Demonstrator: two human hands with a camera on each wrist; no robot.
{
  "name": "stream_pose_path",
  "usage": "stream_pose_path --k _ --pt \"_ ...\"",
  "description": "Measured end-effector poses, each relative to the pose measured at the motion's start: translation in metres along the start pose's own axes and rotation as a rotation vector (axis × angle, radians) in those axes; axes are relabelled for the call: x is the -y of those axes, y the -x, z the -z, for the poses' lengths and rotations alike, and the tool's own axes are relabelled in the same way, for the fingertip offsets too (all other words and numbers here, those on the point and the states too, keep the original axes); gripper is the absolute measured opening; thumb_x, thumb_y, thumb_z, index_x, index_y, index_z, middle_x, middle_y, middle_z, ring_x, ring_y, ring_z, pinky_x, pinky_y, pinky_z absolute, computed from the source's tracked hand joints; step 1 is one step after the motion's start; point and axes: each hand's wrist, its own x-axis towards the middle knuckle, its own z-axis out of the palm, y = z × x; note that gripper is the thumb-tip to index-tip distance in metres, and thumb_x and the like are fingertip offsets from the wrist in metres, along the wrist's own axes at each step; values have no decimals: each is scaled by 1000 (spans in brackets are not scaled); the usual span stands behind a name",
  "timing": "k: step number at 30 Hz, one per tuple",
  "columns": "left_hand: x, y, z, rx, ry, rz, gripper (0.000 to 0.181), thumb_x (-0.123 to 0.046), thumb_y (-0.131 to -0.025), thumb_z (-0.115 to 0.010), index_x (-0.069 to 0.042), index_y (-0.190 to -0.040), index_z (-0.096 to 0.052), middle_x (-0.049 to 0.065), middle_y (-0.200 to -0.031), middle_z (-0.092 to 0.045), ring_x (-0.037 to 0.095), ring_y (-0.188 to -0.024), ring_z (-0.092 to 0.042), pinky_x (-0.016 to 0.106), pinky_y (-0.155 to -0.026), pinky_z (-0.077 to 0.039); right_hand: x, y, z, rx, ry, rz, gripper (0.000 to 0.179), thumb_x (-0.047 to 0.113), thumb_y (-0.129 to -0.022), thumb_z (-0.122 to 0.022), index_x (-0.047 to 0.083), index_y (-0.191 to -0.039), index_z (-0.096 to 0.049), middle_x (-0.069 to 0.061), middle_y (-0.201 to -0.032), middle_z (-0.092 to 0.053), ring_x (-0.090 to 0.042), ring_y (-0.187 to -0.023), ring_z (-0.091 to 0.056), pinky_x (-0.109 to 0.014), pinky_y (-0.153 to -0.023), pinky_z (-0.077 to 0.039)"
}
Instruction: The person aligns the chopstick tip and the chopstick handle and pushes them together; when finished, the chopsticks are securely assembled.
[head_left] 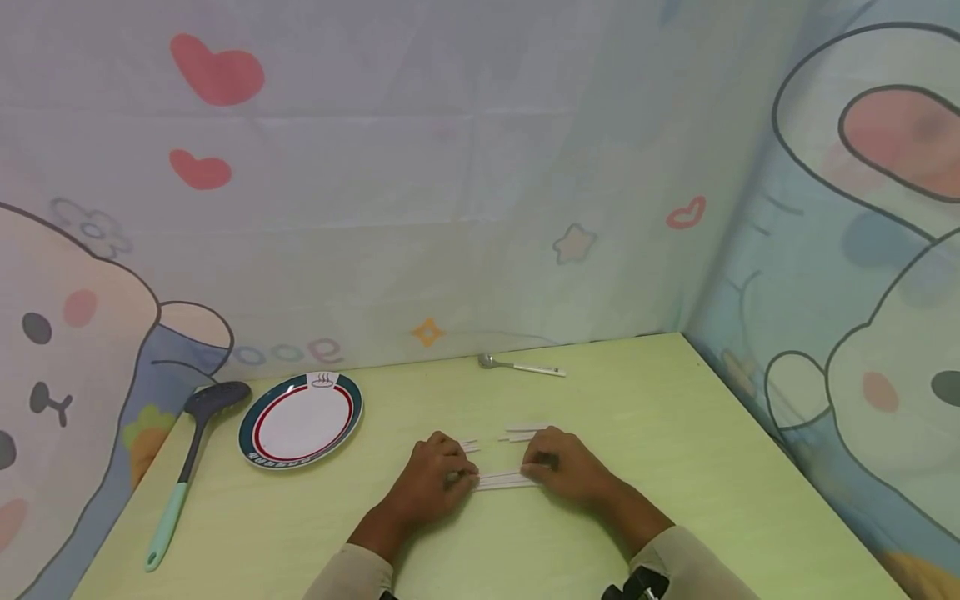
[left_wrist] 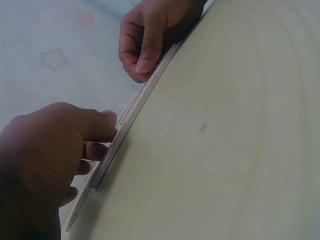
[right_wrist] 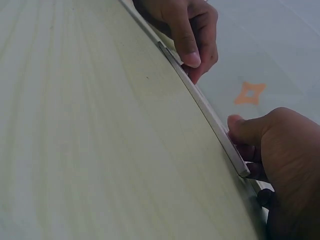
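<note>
In the head view, the left hand (head_left: 438,477) and right hand (head_left: 567,468) partly hide the nearer white sticks (head_left: 501,481); the plate (head_left: 303,423)'s rim lettering (head_left: 279,462) is illegibly small.

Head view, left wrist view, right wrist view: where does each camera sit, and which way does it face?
Head: worn on the head, facing forward and down at the table and printed backdrop; shows the left hand, right hand and sleeves.
Left wrist: worn there, looking at the white sticks; left hand close at left, right hand beyond at top.
Right wrist: worn there, looking at the white sticks; right hand close at right, left hand at top.
Both wrist views share the white sticks and two hands.
</note>
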Motion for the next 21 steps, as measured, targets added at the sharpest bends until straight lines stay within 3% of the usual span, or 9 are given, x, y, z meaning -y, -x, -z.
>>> stream_pose_path --k 5,9,18,21 --pt "1 0 -1 17 23 5 16 -32 -86 -92 -21 -97 -86 -6 -98 -75 16 -105 -61 41 -88 -45 -1 -1 1 26 -6 24 13 26 -91 -90 23 -95 -78 5 -100 -73 -9 -96 -60 -30 -87 -52" --pt "2 -1 -2 15 7 -12 19 -33 -84 -94 -21 -97 -86 -6 -98 -75 16 -105 -61 41 -87 -45 -2 -1 2 57 -10 35 22 31 -86 -94 22 -97 -78 4 -102 -72 -9 -98 -59 -30 -88 -51" --pt "-1 -2 0 51 23 8 16 -29 -88 -92 -21 -99 -86 -6 -101 -76 17 -108 -62 42 -90 -46 -4 -1 1 77 23 11 22 34 -87 -93 23 -99 -78 5 -105 -71 -9 -102 -58 -32 -90 -50" --pt "-2 -2 1 28 17 19 14 -32 -91 -89 -21 -99 -86 -6 -100 -75 16 -108 -61 43 -90 -45 -4 0 0 58 31 24 20 32 -88 -92 23 -97 -77 6 -104 -71 -10 -102 -59 -32 -90 -51"
